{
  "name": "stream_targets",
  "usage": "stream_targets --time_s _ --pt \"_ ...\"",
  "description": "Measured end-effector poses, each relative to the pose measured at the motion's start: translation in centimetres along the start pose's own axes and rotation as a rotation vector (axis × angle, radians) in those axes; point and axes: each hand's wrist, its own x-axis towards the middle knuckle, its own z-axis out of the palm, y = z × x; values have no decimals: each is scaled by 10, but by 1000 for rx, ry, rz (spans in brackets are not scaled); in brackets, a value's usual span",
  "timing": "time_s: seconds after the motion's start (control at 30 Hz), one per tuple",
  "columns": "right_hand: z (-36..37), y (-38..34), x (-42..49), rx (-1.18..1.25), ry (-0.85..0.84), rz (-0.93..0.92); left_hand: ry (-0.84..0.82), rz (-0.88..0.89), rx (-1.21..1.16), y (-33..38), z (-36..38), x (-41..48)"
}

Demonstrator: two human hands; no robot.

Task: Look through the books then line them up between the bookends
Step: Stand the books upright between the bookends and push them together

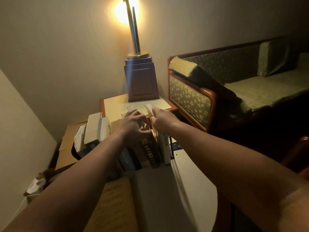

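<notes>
A row of upright books [133, 158] stands on the white table [192, 178], spines toward me. One dark spine with pale lettering [149, 152] is near the right end, next to a white book [165, 148]. A black bookend [171, 149] closes the right end. My left hand [133, 123] rests on the tops of the middle books, fingers curled. My right hand [163, 118] pinches a thin yellowish book [151, 118] that sticks up above the row. Two thicker pale books [96, 129] lean at the left end. The left bookend is hidden.
A lamp on a dark wooden base [141, 79] stands on a side table [115, 104] behind the books. A green patterned sofa [234, 84] is at the right. Cardboard boxes [66, 148] and a white cable [20, 208] lie at the left by the wall.
</notes>
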Motion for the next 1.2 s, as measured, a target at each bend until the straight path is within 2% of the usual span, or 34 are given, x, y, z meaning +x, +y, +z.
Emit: stream_targets --time_s 0.17,0.33,0.43,0.6,0.8,0.97,1.07,1.2 --pt "15 18 -12 385 -66 110 3 -21 42 2 0 -1" --pt "48 44 -45 620 -154 65 -3 -27 24 -5 -1 -3" --pt "65 65 -57 751 -190 108 -13 -19 19 -5 -2 -4" --pt "97 93 -57 768 -214 173 -35 -25 14 -4 -1 -4" --pt "120 107 -53 812 -181 103 -18 -47 -110 -7 1 -6" --pt "133 115 -41 702 -103 42 -18 -54 -120 -9 2 -5" --pt "137 118 -36 750 -119 40 -20 -50 -92 -7 2 0" --pt "131 120 -35 767 -137 5 -103 -13 -47 0 -2 10"
